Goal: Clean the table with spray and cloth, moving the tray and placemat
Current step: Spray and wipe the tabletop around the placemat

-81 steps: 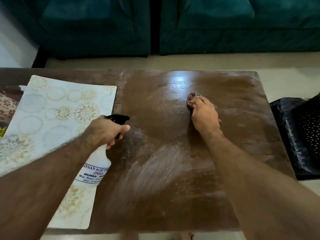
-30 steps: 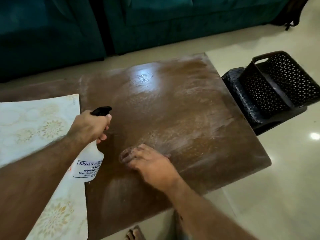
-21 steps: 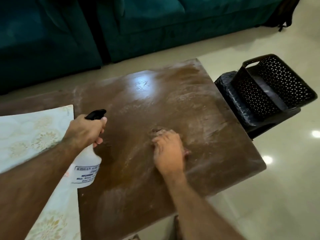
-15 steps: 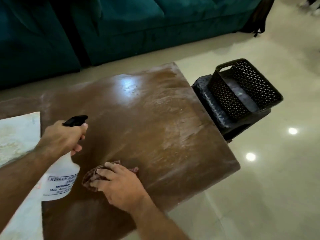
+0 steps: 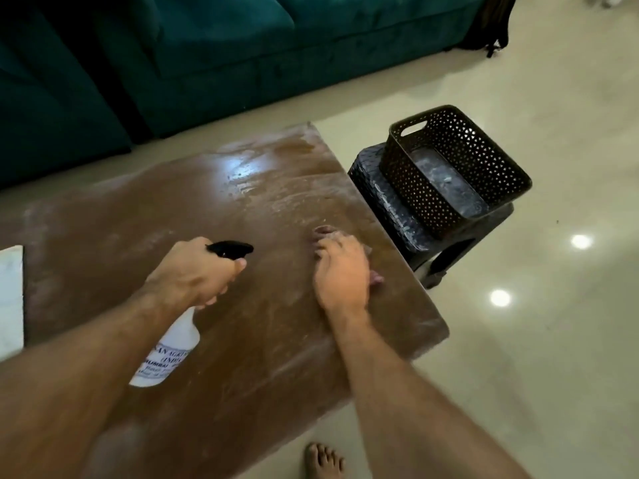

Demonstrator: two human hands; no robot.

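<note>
From the head view, the left hand (image 5: 193, 274) is wrapped around the neck of the white spray bottle (image 5: 167, 350), whose black nozzle points toward 3 o'clock above the brown tabletop (image 5: 138, 219). The right hand (image 5: 340, 274) presses down on the cloth (image 5: 375, 278), fingers curled over it, near the tabletop's 3 o'clock edge. A corner of the placemat (image 5: 10, 299) shows at 9 o'clock. At 2 o'clock, off the tabletop, the black perforated tray (image 5: 449, 167) sits on a dark stool (image 5: 390, 202). A bare foot (image 5: 323, 461) stands on the floor at 6 o'clock.
</note>
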